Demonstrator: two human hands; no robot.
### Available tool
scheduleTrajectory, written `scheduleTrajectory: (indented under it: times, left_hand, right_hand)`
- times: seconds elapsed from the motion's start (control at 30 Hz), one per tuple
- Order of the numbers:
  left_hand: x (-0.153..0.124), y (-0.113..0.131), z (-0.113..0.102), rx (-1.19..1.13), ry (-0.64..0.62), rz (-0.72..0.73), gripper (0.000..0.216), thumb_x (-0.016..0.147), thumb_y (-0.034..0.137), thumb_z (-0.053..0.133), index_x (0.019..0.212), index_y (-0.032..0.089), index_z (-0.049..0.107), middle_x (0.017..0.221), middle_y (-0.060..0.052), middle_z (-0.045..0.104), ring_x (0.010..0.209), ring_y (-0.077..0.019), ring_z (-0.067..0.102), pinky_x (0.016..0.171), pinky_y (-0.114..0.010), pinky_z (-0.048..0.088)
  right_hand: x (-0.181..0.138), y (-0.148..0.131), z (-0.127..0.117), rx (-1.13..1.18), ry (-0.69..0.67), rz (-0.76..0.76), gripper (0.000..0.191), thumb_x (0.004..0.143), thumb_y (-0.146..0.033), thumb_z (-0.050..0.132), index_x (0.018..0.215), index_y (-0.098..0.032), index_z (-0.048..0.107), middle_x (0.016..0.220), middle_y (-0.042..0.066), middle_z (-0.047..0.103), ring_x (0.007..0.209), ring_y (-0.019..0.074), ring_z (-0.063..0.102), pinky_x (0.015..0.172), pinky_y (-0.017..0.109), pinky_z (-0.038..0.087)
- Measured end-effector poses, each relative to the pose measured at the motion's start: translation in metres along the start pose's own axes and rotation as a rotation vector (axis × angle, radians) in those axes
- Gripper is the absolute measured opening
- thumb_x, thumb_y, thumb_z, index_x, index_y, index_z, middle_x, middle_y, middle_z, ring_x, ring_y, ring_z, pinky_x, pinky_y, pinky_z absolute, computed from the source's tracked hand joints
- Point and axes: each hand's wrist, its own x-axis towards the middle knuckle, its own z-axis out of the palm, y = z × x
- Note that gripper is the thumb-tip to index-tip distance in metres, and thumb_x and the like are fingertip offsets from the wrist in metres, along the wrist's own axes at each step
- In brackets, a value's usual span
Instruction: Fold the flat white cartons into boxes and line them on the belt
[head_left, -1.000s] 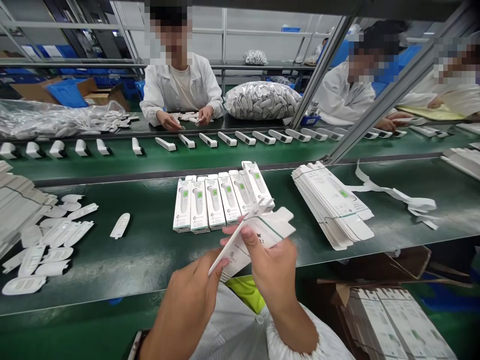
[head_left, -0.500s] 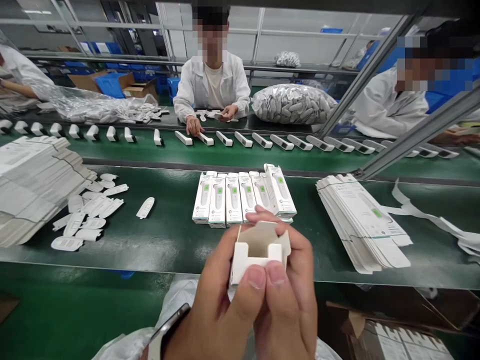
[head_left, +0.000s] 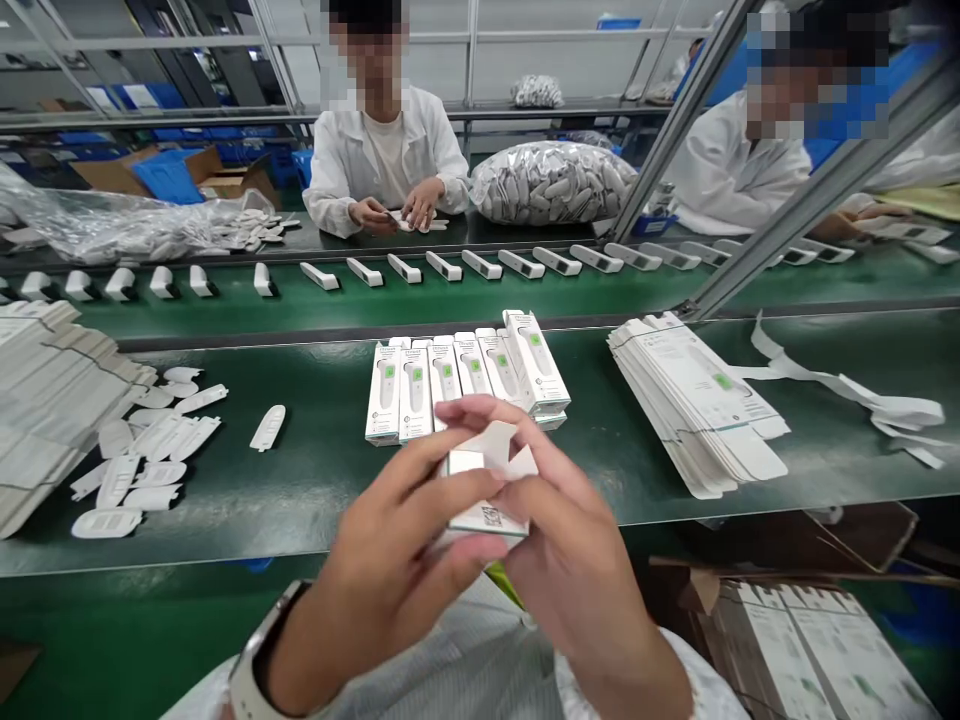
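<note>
A small white carton [head_left: 487, 518] sits between my two hands, tilted, with printed marks on the side facing me and end flaps partly up. My left hand [head_left: 409, 550] wraps its left side, fingers lying across the top by the flaps. My right hand [head_left: 570, 540] grips the right side, and its fingers reach round behind. Much of the carton is hidden by my fingers. Just beyond my hands stands a row of thermometer-printed cartons [head_left: 444, 380], the rightmost [head_left: 536, 360] leaning over the others.
Flat carton stacks lie at right [head_left: 705, 400] and left [head_left: 60, 400]. White plastic covers [head_left: 150, 450] are scattered on the left. A conveyor [head_left: 322, 310] carries a line of white devices [head_left: 442, 265]. Across it a co-worker [head_left: 386, 150] handles parts near a bag of parts [head_left: 551, 185].
My hands have turned the carton, and my left fingers now cross its flap end. The view has shifted right. The co-worker's hand has left the conveyor devices.
</note>
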Motion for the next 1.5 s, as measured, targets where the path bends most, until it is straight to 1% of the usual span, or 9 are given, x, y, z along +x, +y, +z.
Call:
scheduleTrajectory:
  times: [0.1,0.2,0.4,0.57,0.9,1.07,1.17,1.37,1.5]
  left_hand:
    - [0.005,-0.004,-0.013,-0.285,-0.081,-0.065,0.020,0.110,0.042,0.069,0.122,0.029,0.078,0.130,-0.011,0.081,0.122,-0.0284,0.079,0.099,-0.039,0.067]
    - [0.005,-0.005,-0.013,-0.521,-0.112,-0.102,0.024,0.106,0.050,0.072,0.112,0.029,0.080,0.104,-0.008,0.082,0.098,-0.0267,0.082,0.078,-0.035,0.069]
    - [-0.004,-0.003,-0.005,-0.282,0.025,-0.090,0.019,0.101,0.033,0.083,0.117,0.029,0.074,0.104,-0.005,0.080,0.086,-0.0202,0.078,0.069,-0.029,0.065]
    - [-0.010,-0.007,-0.003,-0.157,0.109,-0.036,0.056,0.090,0.026,0.094,0.139,0.030,0.068,0.125,-0.007,0.082,0.074,-0.0140,0.074,0.059,-0.023,0.060]
    - [0.003,-0.004,-0.009,-0.168,0.092,-0.059,0.024,0.096,0.026,0.086,0.117,0.027,0.075,0.135,-0.013,0.078,0.123,-0.0323,0.077,0.085,-0.037,0.070]
    - [0.004,-0.012,0.010,-0.374,0.250,-0.175,0.041,0.100,0.021,0.082,0.132,0.029,0.057,0.138,-0.009,0.070,0.117,-0.0201,0.079,0.096,-0.031,0.068]
    - [0.000,-0.020,0.015,-0.337,0.347,-0.202,0.036,0.106,0.027,0.075,0.133,0.030,0.052,0.143,-0.009,0.062,0.121,-0.0194,0.076,0.094,-0.032,0.067]
    - [-0.013,-0.008,-0.005,0.269,0.097,-0.058,0.055,0.112,0.051,0.062,0.156,0.020,0.052,0.155,-0.017,0.061,0.152,-0.0334,0.054,0.127,-0.050,0.045]
    - [-0.017,-0.003,-0.012,0.620,0.043,-0.017,0.055,0.102,0.019,0.078,0.152,0.013,0.056,0.142,-0.015,0.074,0.139,-0.0274,0.065,0.123,-0.041,0.051]
  right_hand:
    - [0.008,-0.002,-0.017,-0.011,-0.426,-0.027,0.047,0.097,-0.036,0.082,0.142,-0.033,0.074,0.164,0.007,0.066,0.151,0.0343,0.063,0.122,0.053,0.054]
    - [0.019,0.009,-0.023,0.085,-0.561,-0.157,0.040,0.088,-0.039,0.093,0.126,-0.032,0.081,0.159,0.010,0.068,0.157,0.0375,0.057,0.127,0.061,0.045]
    - [0.017,0.022,-0.003,0.260,-0.285,-0.049,0.029,0.094,-0.008,0.071,0.096,-0.032,0.086,0.131,0.001,0.082,0.134,0.0277,0.073,0.119,0.047,0.055]
    - [0.000,0.017,-0.003,-0.156,-0.150,-0.240,0.030,0.114,-0.028,0.062,0.135,-0.042,0.079,0.151,0.000,0.074,0.148,0.0266,0.064,0.127,0.047,0.050]
    - [0.003,0.021,-0.006,0.083,-0.143,-0.084,0.021,0.110,-0.036,0.068,0.125,-0.042,0.082,0.126,-0.001,0.083,0.116,0.0233,0.080,0.104,0.039,0.066]
    - [0.002,0.018,-0.010,-0.499,-0.132,-0.351,0.041,0.117,-0.026,0.055,0.151,-0.042,0.070,0.158,-0.002,0.071,0.155,0.0238,0.059,0.132,0.044,0.045]
    - [-0.001,0.022,-0.020,-0.699,-0.163,-0.309,0.056,0.106,-0.027,0.076,0.160,-0.037,0.062,0.163,0.005,0.068,0.146,0.0296,0.067,0.121,0.046,0.058]
    - [0.006,0.038,-0.014,-0.189,0.121,-0.261,0.034,0.087,-0.023,0.098,0.110,-0.032,0.075,0.120,0.001,0.085,0.097,0.0215,0.087,0.083,0.032,0.075]
    - [0.013,0.032,-0.012,-0.015,0.141,-0.286,0.026,0.087,-0.029,0.099,0.092,-0.029,0.074,0.104,0.001,0.087,0.091,0.0200,0.086,0.074,0.027,0.072]
